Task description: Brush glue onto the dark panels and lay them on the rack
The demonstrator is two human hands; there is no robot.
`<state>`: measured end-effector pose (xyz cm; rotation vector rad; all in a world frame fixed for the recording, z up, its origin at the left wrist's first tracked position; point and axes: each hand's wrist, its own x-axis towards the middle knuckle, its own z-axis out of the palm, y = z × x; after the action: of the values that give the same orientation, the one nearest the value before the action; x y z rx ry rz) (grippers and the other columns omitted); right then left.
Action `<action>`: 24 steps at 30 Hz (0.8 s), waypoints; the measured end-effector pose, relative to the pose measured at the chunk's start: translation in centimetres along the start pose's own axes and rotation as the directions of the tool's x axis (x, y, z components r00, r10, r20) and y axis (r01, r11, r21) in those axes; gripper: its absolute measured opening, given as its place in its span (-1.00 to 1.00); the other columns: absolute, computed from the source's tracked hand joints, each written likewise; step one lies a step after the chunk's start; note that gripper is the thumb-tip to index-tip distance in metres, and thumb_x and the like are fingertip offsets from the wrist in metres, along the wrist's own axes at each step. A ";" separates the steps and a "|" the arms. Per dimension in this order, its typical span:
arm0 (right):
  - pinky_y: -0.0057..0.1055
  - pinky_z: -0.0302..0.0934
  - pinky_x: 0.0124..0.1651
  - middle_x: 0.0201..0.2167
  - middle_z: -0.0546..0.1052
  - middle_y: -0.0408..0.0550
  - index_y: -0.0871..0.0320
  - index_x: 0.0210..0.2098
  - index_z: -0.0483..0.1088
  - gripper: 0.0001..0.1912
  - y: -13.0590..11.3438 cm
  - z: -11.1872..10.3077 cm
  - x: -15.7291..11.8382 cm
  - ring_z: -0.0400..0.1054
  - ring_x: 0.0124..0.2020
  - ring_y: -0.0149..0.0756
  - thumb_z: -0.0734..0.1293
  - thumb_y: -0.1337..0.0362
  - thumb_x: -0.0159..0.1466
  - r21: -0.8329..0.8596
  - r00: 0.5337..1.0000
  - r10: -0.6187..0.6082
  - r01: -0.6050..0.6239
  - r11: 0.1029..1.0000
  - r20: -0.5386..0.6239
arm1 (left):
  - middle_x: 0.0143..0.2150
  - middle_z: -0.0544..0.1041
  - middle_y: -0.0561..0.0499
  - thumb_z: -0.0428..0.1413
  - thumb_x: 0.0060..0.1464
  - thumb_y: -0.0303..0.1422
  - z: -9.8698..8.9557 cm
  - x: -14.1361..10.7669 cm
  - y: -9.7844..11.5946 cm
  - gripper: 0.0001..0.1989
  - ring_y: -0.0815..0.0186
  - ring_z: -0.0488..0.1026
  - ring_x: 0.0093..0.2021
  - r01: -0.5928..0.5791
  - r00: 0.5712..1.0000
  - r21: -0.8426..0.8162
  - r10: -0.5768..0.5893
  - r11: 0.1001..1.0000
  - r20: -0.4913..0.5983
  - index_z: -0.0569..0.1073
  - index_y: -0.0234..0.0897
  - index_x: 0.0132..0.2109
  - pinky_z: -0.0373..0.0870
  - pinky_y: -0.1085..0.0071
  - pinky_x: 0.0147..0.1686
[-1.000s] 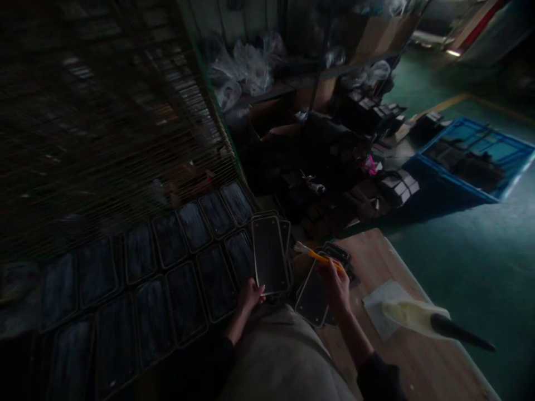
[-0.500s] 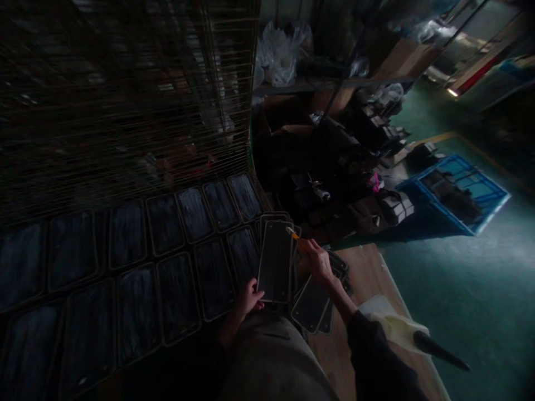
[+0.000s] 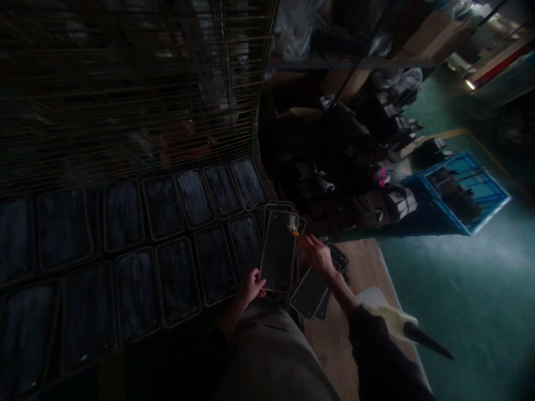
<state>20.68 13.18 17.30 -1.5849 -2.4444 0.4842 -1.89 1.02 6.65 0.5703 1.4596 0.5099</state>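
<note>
A dark rectangular panel with rounded corners (image 3: 277,253) is gripped at its lower left corner by my left hand (image 3: 251,287). My right hand (image 3: 316,256) is closed round the orange handle of a brush (image 3: 293,225). The pale bristles are over the panel's upper right part; whether they touch it is too dark to tell. More panels lie partly beneath the held one. Under my right wrist several loose dark panels (image 3: 309,293) overlap on a wooden board (image 3: 359,262). Two rows of panels with streaky pale surfaces (image 3: 136,292) extend to the left.
Wire mesh (image 3: 234,111) rises behind the rows. A white container with a black spout (image 3: 388,317) lies on the board's right side. Beyond are a blue crate (image 3: 434,223), dark bundles and a shelf with plastic bags (image 3: 295,30). Green floor shows at right.
The view has shifted slightly. The brush's bristles now show broad side on, near the panel's upper right corner. Both hands keep their holds.
</note>
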 end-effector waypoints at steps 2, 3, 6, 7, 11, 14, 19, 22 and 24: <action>-0.49 0.09 -0.41 -0.29 0.44 -0.05 0.09 0.03 0.40 -0.70 -0.3 -0.5 -0.7 0.32 -0.38 -0.33 0.12 0.30 0.41 0.053 1.000 0.007 -0.007 0.999 0.016 | -0.46 0.42 0.17 0.20 0.05 -0.38 0.0 0.0 0.0 -0.76 0.44 0.45 -0.68 0.001 1.000 -0.010 -0.001 1.000 0.004 0.23 -0.24 -0.28 0.29 0.61 -0.74; -0.49 0.10 -0.40 -0.27 0.45 -0.05 0.09 0.03 0.40 -0.70 -0.3 -0.7 -0.6 0.34 -0.37 -0.33 0.12 0.29 0.41 0.080 1.000 0.015 -0.016 0.997 0.012 | -0.46 0.43 0.17 0.20 0.05 -0.38 0.0 0.0 0.1 -0.76 0.44 0.45 -0.67 0.001 1.000 -0.013 -0.001 1.000 0.005 0.23 -0.24 -0.28 0.29 0.61 -0.74; -0.48 0.12 -0.37 -0.23 0.46 -0.02 0.12 0.04 0.39 -0.69 -0.3 -1.3 0.7 0.35 -0.34 -0.31 0.12 0.28 0.41 0.112 0.998 0.053 -0.050 0.992 -0.023 | -0.45 0.44 0.15 0.20 0.05 -0.39 0.0 -0.2 0.2 -0.75 0.44 0.45 -0.68 0.008 1.000 -0.018 -0.008 1.000 -0.003 0.22 -0.24 -0.29 0.30 0.61 -0.73; -0.47 0.12 -0.37 -0.23 0.46 -0.01 0.13 0.04 0.39 -0.69 -0.2 -1.4 1.3 0.35 -0.34 -0.31 0.12 0.28 0.41 0.103 0.998 0.060 -0.057 0.993 -0.030 | -0.45 0.45 0.15 0.20 0.05 -0.40 0.1 -0.2 0.2 -0.75 0.44 0.45 -0.68 0.013 1.000 -0.016 -0.013 1.000 -0.008 0.22 -0.25 -0.29 0.30 0.61 -0.73; -0.46 0.07 -0.39 -0.26 0.45 -0.01 0.14 0.02 0.41 -0.70 0.0 -0.6 1.6 0.33 -0.35 -0.29 0.13 0.30 0.41 0.012 1.000 0.029 -0.029 1.000 0.006 | -0.48 0.42 0.17 0.20 0.06 -0.40 0.0 -0.2 0.2 -0.76 0.43 0.45 -0.67 0.015 1.000 -0.011 -0.015 1.000 -0.012 0.23 -0.25 -0.28 0.31 0.60 -0.73; -0.47 0.06 -0.39 -0.27 0.46 -0.02 0.12 0.01 0.41 -0.72 -0.9 0.2 -1.1 0.32 -0.36 -0.31 0.13 0.30 0.41 -0.026 0.997 -0.005 0.007 1.000 0.076 | -0.47 0.42 0.18 0.21 0.05 -0.39 0.0 -0.2 0.0 -0.76 0.43 0.45 -0.68 0.020 1.000 -0.022 -0.020 1.000 -0.023 0.25 -0.25 -0.25 0.30 0.60 -0.72; -0.47 0.08 -0.39 -0.34 0.45 -0.06 0.10 -0.05 0.41 -0.76 -3.6 0.5 -7.6 0.32 -0.41 -0.34 0.14 0.31 0.41 0.009 0.974 -0.020 0.019 1.000 0.224 | -0.47 0.41 0.17 0.19 0.06 -0.43 0.0 -0.2 0.0 -0.79 0.42 0.46 -0.65 0.038 0.999 -0.015 -0.038 0.999 -0.032 0.26 -0.25 -0.24 0.34 0.58 -0.67; -0.47 0.12 -0.39 -0.35 0.46 -0.08 0.07 -0.05 0.41 -0.76 -5.0 0.0 -10.0 0.34 -0.41 -0.34 0.14 0.31 0.41 0.096 0.954 -0.028 -0.001 0.995 0.300 | -0.46 0.42 0.16 0.17 0.07 -0.42 0.0 -0.3 0.0 -0.80 0.41 0.47 -0.63 0.040 0.999 -0.014 -0.041 0.999 -0.019 0.26 -0.24 -0.24 0.37 0.55 -0.63; -0.49 0.14 -0.39 -0.34 0.47 -0.08 0.04 -0.03 0.41 -0.75 -5.5 -0.5 -10.5 0.38 -0.40 -0.34 0.14 0.30 0.42 0.176 0.940 -0.026 -0.037 0.984 0.340 | -0.43 0.44 0.15 0.16 0.08 -0.43 -0.1 -0.3 -0.1 -0.81 0.40 0.47 -0.62 0.032 0.999 -0.013 -0.033 0.999 -0.026 0.26 -0.24 -0.22 0.38 0.53 -0.62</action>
<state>20.50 1.67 19.94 -1.5402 -2.5433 1.0297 -1.98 0.76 6.80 0.5311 1.4878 0.5022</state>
